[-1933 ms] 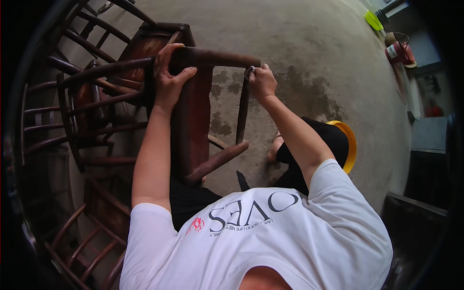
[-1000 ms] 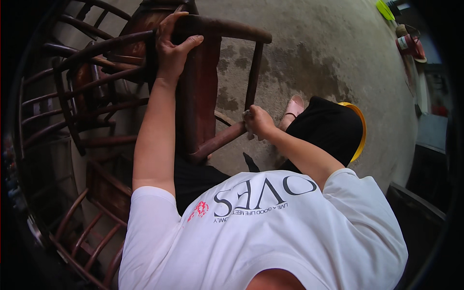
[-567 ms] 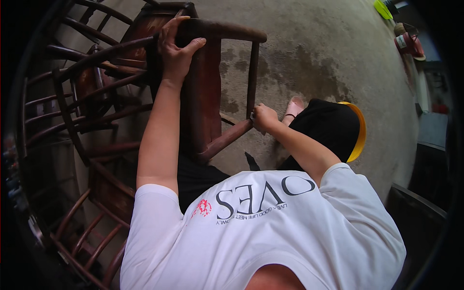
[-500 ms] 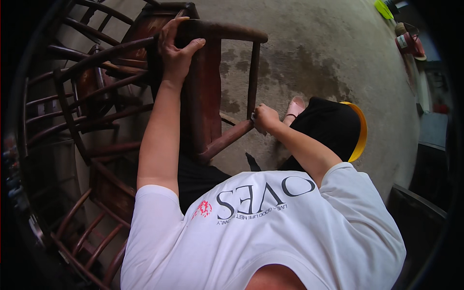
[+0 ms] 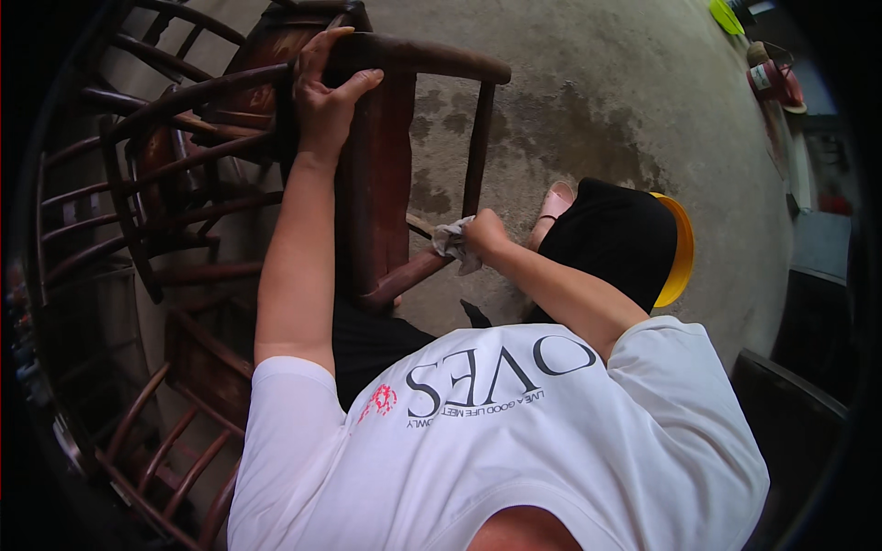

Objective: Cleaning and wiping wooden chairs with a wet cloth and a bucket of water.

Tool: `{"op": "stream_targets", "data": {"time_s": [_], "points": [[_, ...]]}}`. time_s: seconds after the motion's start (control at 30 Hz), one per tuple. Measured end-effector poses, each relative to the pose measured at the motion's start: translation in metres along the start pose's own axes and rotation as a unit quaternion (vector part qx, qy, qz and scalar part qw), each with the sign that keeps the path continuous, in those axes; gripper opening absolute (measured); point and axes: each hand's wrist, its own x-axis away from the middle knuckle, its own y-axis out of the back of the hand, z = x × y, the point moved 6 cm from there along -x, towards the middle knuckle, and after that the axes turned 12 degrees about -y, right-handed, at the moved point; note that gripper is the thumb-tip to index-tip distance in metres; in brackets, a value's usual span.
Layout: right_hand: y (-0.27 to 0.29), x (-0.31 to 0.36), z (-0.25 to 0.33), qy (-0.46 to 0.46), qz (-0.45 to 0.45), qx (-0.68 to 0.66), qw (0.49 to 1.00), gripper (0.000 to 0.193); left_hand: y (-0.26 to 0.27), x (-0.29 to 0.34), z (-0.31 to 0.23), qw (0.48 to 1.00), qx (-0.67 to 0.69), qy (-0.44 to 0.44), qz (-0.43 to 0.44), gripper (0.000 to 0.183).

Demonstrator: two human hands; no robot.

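A dark brown wooden chair (image 5: 390, 165) is tipped over in front of me, its reddish seat panel standing on edge and its round legs pointing right. Near its top, my left hand (image 5: 323, 103) grips the frame, thumb apart from the fingers. My right hand (image 5: 486, 236) is closed on a crumpled greyish-white cloth (image 5: 454, 244). That cloth lies against the lower leg by the crossbar (image 5: 477, 147). The fingers inside the cloth are partly hidden.
Several other dark wooden chairs (image 5: 184, 174) crowd the left side, one lying at the lower left (image 5: 197, 376). Stained concrete floor (image 5: 588, 129) stretches to the right. A red bucket-like container (image 5: 776, 84) and a bright green object (image 5: 726, 16) are at the far right.
My right hand has moved slightly left along the lower leg, and more of the cloth shows. My left hand keeps its grip, with the chair shifted slightly left in view.
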Motion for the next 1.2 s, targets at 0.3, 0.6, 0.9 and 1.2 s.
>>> {"op": "stream_targets", "data": {"time_s": [0.3, 0.6, 0.9, 1.2], "points": [[-0.001, 0.007, 0.015, 0.238, 0.033, 0.114, 0.964, 0.018, -0.002, -0.002, 0.001, 1.000, -0.012, 0.000, 0.006, 0.051], [0.063, 0.017, 0.095, 0.489, -0.232, 0.314, 0.780, 0.018, -0.010, 0.000, -0.012, 0.998, 0.057, 0.023, 0.023, 0.050], [-0.002, 0.026, 0.028, 0.422, -0.037, 0.297, 0.856, 0.017, -0.006, -0.005, -0.005, 1.000, -0.004, -0.017, 0.022, 0.047], [0.019, 0.017, 0.009, 0.483, 0.017, 0.212, 0.849, 0.017, -0.002, -0.003, 0.001, 0.999, -0.016, -0.020, 0.025, 0.050]]}}
